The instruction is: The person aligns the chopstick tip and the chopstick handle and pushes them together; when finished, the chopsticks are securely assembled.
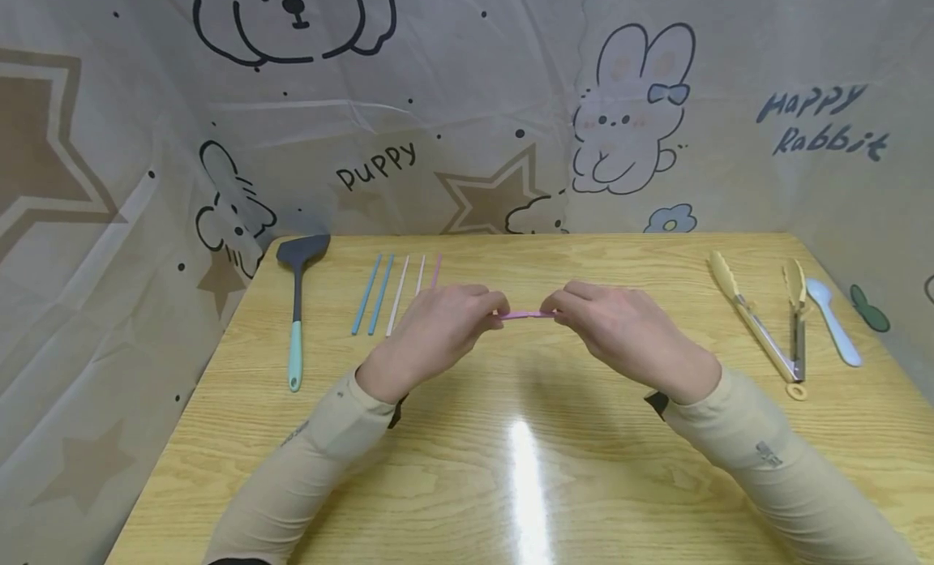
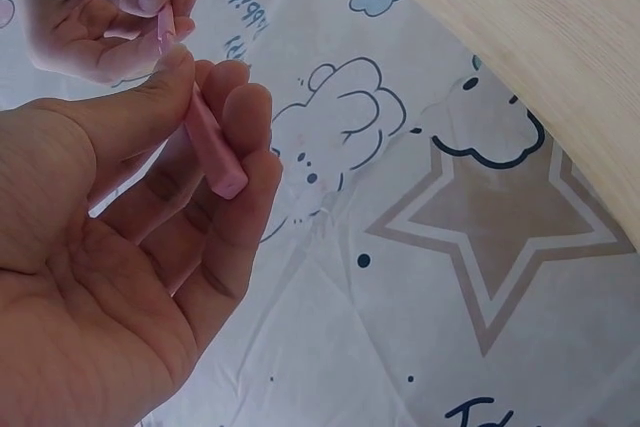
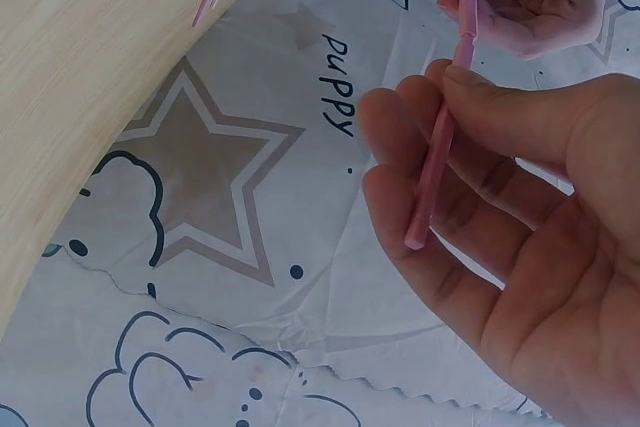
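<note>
A slim pink chopstick (image 1: 529,314) is held level above the table between my two hands. My left hand (image 1: 447,326) pinches one end between thumb and fingers; in the left wrist view its thick, squared tip (image 2: 228,179) pokes out past the fingers. At the other end, my right hand (image 1: 627,330) pinches it the same way, and the right wrist view shows a thinner tip (image 3: 416,239) beyond the thumb. A small notch shows midway between the hands. Behind my left hand, another pink chopstick (image 1: 437,271) lies on the table, partly hidden.
Blue chopsticks (image 1: 367,293) and white chopsticks (image 1: 397,296) lie in a row on the wooden table (image 1: 467,468). A dark-headed spatula (image 1: 297,297) lies at the left. Tongs (image 1: 762,334) and a light blue spoon (image 1: 833,322) lie at the right. A printed cloth (image 1: 467,103) hangs behind.
</note>
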`<act>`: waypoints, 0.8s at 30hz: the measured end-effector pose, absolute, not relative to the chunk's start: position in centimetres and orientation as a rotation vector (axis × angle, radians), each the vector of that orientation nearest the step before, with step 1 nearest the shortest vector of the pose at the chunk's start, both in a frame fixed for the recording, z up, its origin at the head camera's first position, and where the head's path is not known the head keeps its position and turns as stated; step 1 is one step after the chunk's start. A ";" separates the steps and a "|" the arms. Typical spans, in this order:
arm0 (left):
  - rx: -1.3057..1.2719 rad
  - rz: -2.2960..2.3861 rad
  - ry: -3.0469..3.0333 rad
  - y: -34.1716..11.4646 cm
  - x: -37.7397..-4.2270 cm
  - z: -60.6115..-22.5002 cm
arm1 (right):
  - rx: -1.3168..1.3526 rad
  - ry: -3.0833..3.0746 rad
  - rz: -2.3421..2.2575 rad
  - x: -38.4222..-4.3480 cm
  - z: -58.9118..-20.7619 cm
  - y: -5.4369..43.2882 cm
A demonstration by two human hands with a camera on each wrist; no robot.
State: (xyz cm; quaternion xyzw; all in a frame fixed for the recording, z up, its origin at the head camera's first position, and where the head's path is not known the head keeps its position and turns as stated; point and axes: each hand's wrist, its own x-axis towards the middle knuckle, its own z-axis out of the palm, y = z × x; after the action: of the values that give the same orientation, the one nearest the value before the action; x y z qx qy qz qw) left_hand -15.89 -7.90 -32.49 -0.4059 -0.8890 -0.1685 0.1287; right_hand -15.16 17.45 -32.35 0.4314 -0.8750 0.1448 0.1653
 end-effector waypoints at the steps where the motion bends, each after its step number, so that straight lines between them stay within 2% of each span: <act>1: -1.184 -0.492 -2.584 -7.9 -15.9 -32.5 | 1.233 -2.489 0.410 -15.1 -32.4 17.4; 24: -1.235 -0.461 -2.487 -7.5 -15.9 -32.9 | 1.233 -2.404 0.414 -15.0 -32.5 17.2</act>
State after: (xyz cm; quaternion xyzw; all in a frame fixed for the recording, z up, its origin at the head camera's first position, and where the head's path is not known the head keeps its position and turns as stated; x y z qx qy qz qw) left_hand -15.89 -7.53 -32.89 -0.4329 -0.8718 -0.1615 0.1629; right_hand -15.02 17.24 -32.52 0.4418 -0.8612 0.1485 0.2026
